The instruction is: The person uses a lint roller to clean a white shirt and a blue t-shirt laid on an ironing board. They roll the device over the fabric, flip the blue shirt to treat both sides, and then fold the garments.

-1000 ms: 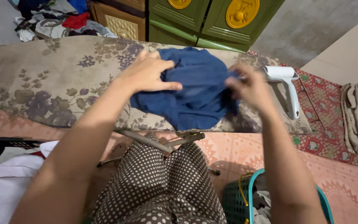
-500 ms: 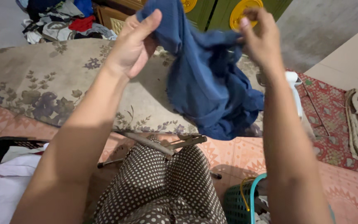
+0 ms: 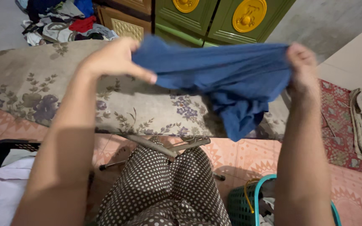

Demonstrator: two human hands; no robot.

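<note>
Left hand (image 3: 114, 58) is pinched shut on one end of the blue garment (image 3: 223, 79); right hand (image 3: 300, 67) is clamped on the other end. The cloth is stretched between them, held in the air above the floral ironing board (image 3: 42, 92), its lower folds hanging near the board's edge. Risk: the thin finger pinch could slip and drop an end, or the hanging folds could snag the board's edge. No packages, labels or signs visible. Green cabinet (image 3: 214, 16) with yellow medallions stands beyond; teal basket (image 3: 241, 201) below.
</note>
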